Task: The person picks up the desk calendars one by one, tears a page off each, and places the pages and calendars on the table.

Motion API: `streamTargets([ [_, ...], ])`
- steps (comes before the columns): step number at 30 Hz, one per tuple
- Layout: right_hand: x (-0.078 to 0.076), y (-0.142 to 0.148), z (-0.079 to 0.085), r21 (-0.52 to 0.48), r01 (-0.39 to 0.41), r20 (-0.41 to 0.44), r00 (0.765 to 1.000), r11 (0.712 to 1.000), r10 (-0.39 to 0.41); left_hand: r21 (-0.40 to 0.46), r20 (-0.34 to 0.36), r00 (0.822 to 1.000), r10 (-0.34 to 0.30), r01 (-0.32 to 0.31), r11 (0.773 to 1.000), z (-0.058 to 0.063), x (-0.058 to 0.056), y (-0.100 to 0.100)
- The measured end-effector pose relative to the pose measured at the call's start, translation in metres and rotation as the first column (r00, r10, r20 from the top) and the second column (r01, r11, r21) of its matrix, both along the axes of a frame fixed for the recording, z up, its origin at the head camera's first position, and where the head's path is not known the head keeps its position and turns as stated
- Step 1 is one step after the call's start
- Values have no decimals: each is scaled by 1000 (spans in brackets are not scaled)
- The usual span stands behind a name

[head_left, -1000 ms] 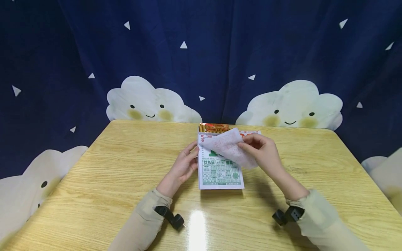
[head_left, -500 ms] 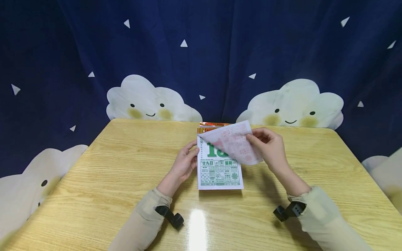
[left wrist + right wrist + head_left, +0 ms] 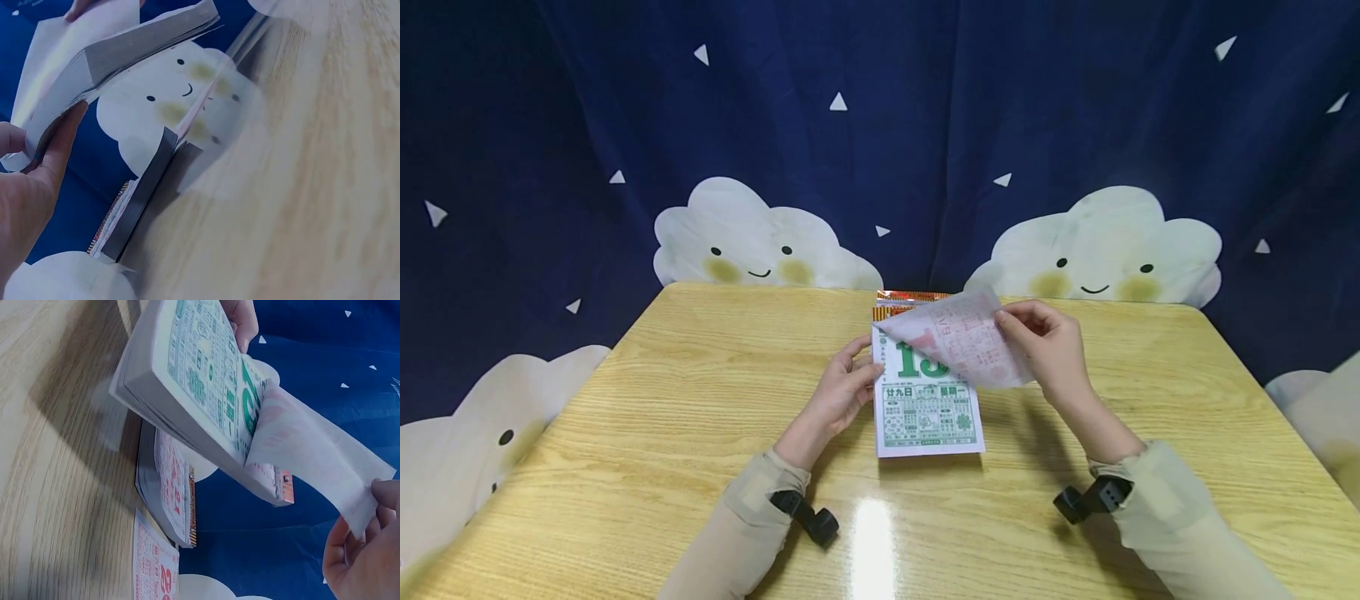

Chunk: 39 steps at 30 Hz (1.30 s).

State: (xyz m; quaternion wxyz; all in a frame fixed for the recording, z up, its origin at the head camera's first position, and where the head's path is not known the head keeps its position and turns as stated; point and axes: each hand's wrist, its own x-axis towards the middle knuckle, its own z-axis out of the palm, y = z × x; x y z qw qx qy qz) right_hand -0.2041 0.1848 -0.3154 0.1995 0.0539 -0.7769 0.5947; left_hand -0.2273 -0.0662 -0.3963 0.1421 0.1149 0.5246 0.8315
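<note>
A thick tear-off calendar pad (image 3: 928,421) with green print and a big green number is held above the table in the head view. My left hand (image 3: 844,390) grips its left edge, thumb on the front; in the left wrist view its fingers (image 3: 65,134) lie under the pad. Thumb and fingers of my right hand (image 3: 1051,348) pinch a thin sheet (image 3: 973,337) with red print showing through. That sheet is folded back diagonally over the pad's upper right, reaching the pad's upper left corner. In the right wrist view the sheet (image 3: 306,447) stretches from the pad to my right hand.
Behind the held pad, a second calendar pad (image 3: 172,481) lies on the wooden table (image 3: 737,358). Beside it is a loose sheet with red print (image 3: 153,559). A dark blue curtain (image 3: 880,125) with smiling clouds hangs along the table's back edge.
My right hand has moved right and slightly up, drawing the sheet across and uncovering more of the green number. My left hand stays nearly in place on the pad.
</note>
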Motion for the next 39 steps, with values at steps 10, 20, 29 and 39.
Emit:
streamTargets([
  [10,-14,13,-8,-46,9,91,996,999,-5,28,22,1000,-1,0,1000,-1,0,0],
  [20,-22,39,-3,-291,46,128,992,956,-8,107,22,999,40,-42,993,4,-2,-9],
  [29,-22,46,-3,-296,59,148,989,953,-16,74,19,1000,9,-11,997,3,-2,-8],
  [39,-24,75,2,-476,221,116,975,851,-188,119,43,997,57,-61,991,6,-3,-26],
])
